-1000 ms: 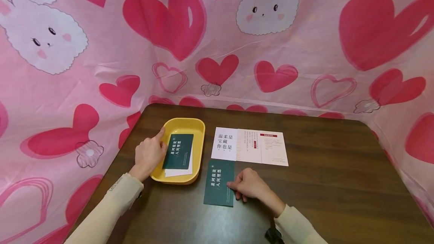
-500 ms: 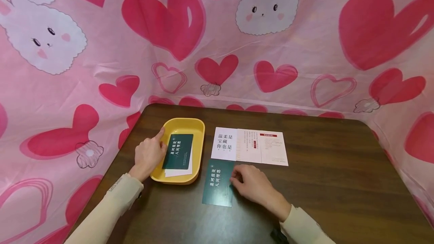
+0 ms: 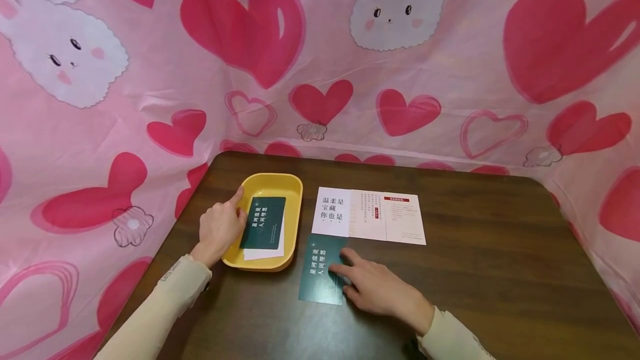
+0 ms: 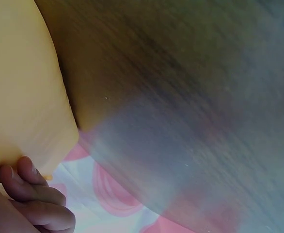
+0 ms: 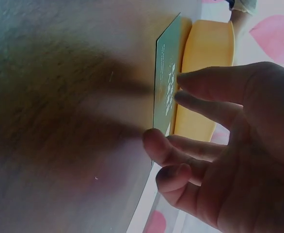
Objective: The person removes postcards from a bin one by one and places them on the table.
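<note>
My left hand (image 3: pixel 219 231) grips the left rim of a yellow plastic tray (image 3: pixel 271 184), and the left wrist view shows its curled fingers (image 4: pixel 40 194) against the tray's side. Inside the tray lies a dark green card (image 3: pixel 265 221) with white lettering, over a white card (image 3: pixel 265 254). On the table in front of my right hand (image 3: pixel 382 290) lies a similar green card (image 3: pixel 316 290). That hand's fingers are spread, with fingertips over the card's right edge. The right wrist view shows nothing held between thumb and fingers; whether the fingertips touch the card I cannot tell.
Beyond the green card lie a white card (image 3: pixel 325 226) with large characters and cream printed cards (image 3: pixel 367 226) side by side in a row. The brown wooden table (image 3: pixel 500 249) extends to the right. A pink heart-patterned cloth (image 3: pixel 360 149) stands around its edges.
My right hand has released its pinch on the table's green card, and its fingers have spread out over the card's right side. The left hand and tray have stayed put.
</note>
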A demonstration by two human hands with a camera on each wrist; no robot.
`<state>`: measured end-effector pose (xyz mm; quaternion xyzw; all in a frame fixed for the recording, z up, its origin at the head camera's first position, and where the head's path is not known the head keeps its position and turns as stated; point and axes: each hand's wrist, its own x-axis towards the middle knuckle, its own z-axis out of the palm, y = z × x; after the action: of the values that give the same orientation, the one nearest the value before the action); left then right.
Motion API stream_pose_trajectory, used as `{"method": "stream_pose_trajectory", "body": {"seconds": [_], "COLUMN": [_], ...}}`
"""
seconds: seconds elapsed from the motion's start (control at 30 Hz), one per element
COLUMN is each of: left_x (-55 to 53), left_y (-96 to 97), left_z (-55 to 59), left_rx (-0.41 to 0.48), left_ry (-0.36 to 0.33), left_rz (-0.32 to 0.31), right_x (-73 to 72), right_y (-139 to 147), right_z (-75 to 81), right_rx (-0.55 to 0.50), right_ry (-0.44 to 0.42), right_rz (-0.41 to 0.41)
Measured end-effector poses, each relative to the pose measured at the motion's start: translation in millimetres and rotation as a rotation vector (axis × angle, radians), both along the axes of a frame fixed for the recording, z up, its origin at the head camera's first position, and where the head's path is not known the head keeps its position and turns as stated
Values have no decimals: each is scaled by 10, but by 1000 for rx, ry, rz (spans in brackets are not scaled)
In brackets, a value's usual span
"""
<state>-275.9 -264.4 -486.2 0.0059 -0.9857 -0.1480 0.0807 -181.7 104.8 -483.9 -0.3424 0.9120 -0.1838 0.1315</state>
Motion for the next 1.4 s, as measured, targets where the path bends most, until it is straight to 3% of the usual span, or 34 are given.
{"method": "stream_pose_trajectory", "body": {"seconds": [0.4,0.93,1.4], "left_x": [10,0,-7], "left_y": [-6,-3,-5], "left_z": [-30,-2,-8], "left_rx": [4,9,7], "left_ry": [14,0,1], "left_rz": [-4,-6,2], "right_x": [30,16,0], "right_y": [9,24,22], "right_z": [-56,-36,-20], "right_rx": [25,22,31], "right_ry": [-49,-36,-101], "right_rz": [0,-7,-27]}}
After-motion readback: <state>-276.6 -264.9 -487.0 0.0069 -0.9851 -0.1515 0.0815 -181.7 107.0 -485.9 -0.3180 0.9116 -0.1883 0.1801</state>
